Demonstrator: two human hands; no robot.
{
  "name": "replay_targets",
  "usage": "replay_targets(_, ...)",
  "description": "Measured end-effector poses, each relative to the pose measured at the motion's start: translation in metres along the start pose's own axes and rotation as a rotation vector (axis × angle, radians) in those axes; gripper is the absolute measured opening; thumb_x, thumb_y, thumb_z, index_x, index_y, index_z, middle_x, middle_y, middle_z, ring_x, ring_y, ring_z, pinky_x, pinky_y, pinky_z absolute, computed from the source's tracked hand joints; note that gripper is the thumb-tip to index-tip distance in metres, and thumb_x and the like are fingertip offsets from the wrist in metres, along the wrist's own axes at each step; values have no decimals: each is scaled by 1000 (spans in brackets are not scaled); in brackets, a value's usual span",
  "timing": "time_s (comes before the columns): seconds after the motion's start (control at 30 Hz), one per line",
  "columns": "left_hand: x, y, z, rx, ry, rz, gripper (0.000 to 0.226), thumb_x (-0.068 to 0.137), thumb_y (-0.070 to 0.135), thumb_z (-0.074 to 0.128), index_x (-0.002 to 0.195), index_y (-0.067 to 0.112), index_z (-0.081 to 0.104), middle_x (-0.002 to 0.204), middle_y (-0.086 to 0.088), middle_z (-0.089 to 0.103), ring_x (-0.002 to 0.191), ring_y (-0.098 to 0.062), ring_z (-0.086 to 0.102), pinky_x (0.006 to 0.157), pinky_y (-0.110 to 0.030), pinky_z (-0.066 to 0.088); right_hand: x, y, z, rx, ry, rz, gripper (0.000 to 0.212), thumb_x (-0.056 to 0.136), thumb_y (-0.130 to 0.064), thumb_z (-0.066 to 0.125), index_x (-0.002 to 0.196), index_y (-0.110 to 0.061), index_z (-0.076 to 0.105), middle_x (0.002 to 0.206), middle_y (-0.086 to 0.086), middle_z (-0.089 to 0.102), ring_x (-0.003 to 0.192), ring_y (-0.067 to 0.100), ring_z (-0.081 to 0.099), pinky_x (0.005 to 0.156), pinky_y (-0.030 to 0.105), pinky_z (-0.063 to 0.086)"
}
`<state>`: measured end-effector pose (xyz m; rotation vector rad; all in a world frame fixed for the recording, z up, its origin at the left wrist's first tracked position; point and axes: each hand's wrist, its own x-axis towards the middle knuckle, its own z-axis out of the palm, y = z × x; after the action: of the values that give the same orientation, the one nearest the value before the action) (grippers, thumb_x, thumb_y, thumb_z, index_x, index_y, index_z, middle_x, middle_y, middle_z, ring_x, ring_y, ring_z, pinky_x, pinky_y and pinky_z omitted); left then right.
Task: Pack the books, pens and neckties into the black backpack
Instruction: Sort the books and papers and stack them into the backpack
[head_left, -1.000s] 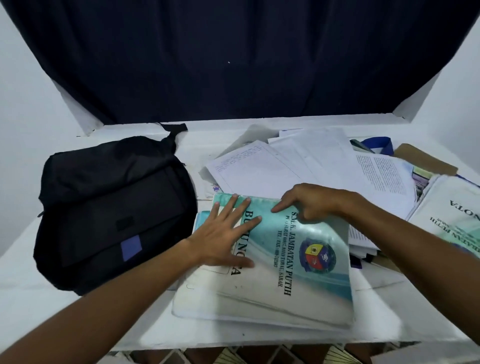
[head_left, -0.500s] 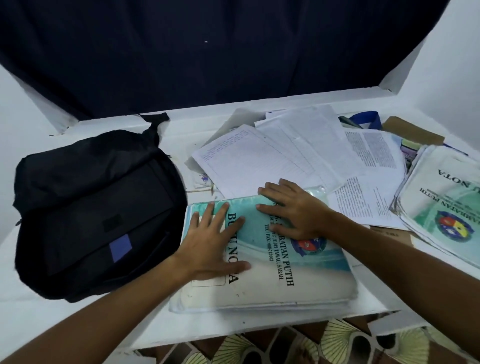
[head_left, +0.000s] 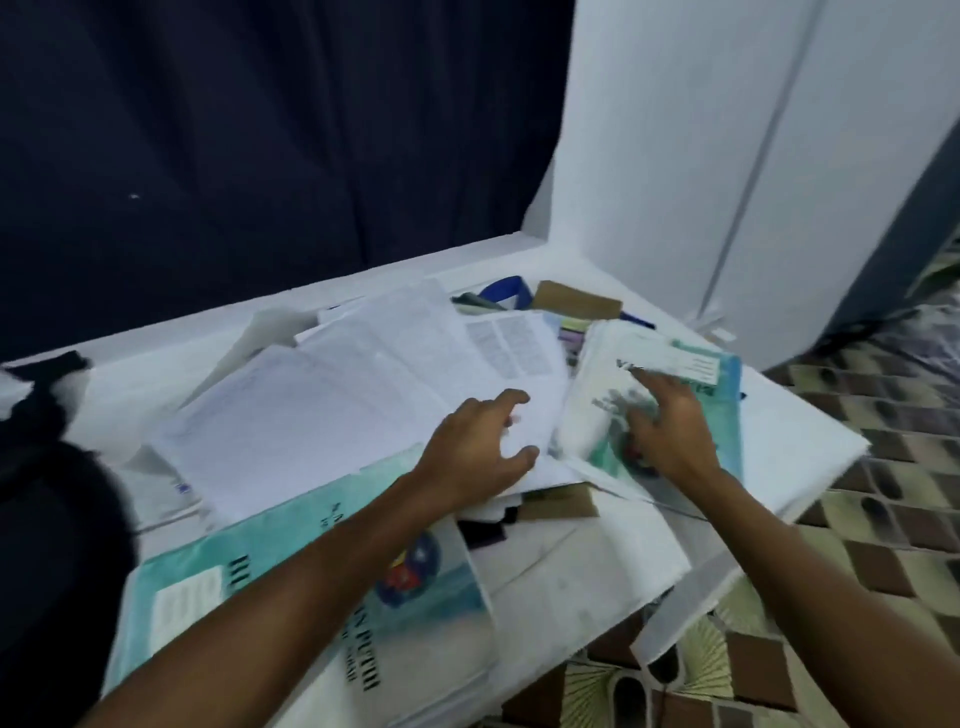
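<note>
A teal and white book (head_left: 311, 613) lies at the table's front, under my left forearm. My left hand (head_left: 478, 452) hovers over the loose white papers (head_left: 337, 405) with fingers spread and loosely bent, holding nothing. A second stack of teal and white books (head_left: 696, 395) sits at the right. My right hand (head_left: 670, 431) rests on that stack with fingers spread. The black backpack (head_left: 47, 519) is only partly in view at the left edge. A blue strap (head_left: 504, 288), perhaps a necktie, shows behind the papers. The picture is blurred by motion.
The white table (head_left: 810, 436) ends close to the right of the book stack, with patterned floor (head_left: 883, 545) beyond. A brown card (head_left: 576, 299) and dark items lie among the papers. A dark curtain hangs behind and a white wall stands at the right.
The view has swung right, so the backpack slid to the left edge. Both hands left the front book and moved right, the right one onto the right stack of books.
</note>
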<state>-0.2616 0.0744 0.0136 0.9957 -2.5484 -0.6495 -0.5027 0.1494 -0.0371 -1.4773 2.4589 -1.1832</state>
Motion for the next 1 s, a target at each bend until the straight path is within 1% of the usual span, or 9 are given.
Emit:
replay_targets(0.1, 60, 29, 36, 88, -131, -27, 69, 87, 45, 63, 147, 25, 34, 135, -9, 55, 127, -29, 43, 100, -38, 41, 5, 43, -34, -149, -15, 238, 50, 89, -19, 58, 139, -14, 49, 136, 22, 51, 121, 43, 46, 101, 50, 40)
replay_targets(0.2, 103, 39, 68, 250, -225, -94, 76, 89, 55, 54, 152, 26, 21, 146, -12, 42, 134, -35, 32, 105, -47, 32, 6, 61, -51, -303, -223, 438, 59, 95, -39, 48, 148, -30, 25, 143, 20, 37, 130, 42, 32, 103, 53, 30)
replay_targets(0.33, 124, 48, 104, 450, -278, -154, 77, 91, 63, 41, 152, 26, 14, 149, -20, 33, 137, -38, 23, 108, -51, 24, 4, 78, -39, -361, -335, 414, 58, 93, -56, 36, 145, -36, 18, 142, 17, 39, 128, 39, 33, 103, 57, 27)
replay_targets(0.5, 125, 56, 121, 438, -199, -186, 78, 84, 62, 56, 146, 25, 26, 139, -16, 38, 129, -33, 30, 101, -48, 33, 6, 78, -25, -299, -254, 397, 54, 89, -41, 50, 140, -33, 32, 133, 12, 47, 121, 32, 41, 102, 54, 36)
replay_targets(0.57, 129, 52, 118, 354, -168, -220, 69, 82, 58, 63, 136, 22, 39, 135, -14, 41, 126, -31, 33, 99, -46, 36, 6, 78, -27, -171, -152, 400, 54, 87, -27, 57, 139, -27, 42, 130, 11, 50, 116, 28, 47, 96, 46, 47)
replay_targets(0.67, 131, 44, 115, 311, -171, -230, 62, 78, 60, 67, 120, 16, 53, 130, -12, 39, 123, -30, 34, 98, -44, 40, 10, 85, -31, 278, -48, 492, 56, 83, -3, 64, 136, -17, 51, 133, 10, 47, 107, 22, 55, 82, 29, 57)
replay_targets(0.77, 131, 41, 115, 287, -177, -237, 65, 74, 63, 70, 114, 14, 57, 126, -12, 38, 121, -30, 34, 96, -42, 42, 14, 89, -38, 632, -23, 578, 62, 81, 8, 63, 138, -13, 49, 133, 5, 48, 104, 29, 62, 79, 42, 60)
replay_targets(0.9, 134, 41, 109, 205, -185, -279, 63, 70, 58, 77, 104, 9, 56, 121, -14, 39, 116, -31, 38, 90, -36, 40, 14, 80, -49, 811, -113, 641, 62, 85, 13, 59, 142, -4, 43, 134, 12, 50, 94, 26, 64, 72, 35, 58)
replay_targets(1.0, 136, 38, 108, 86, -142, -320, 69, 66, 45, 86, 117, 8, 59, 123, -14, 41, 117, -31, 42, 94, -37, 43, 14, 73, -54, 839, -175, 657, 65, 84, 18, 55, 144, -2, 38, 134, 14, 50, 84, 18, 63, 60, 25, 58)
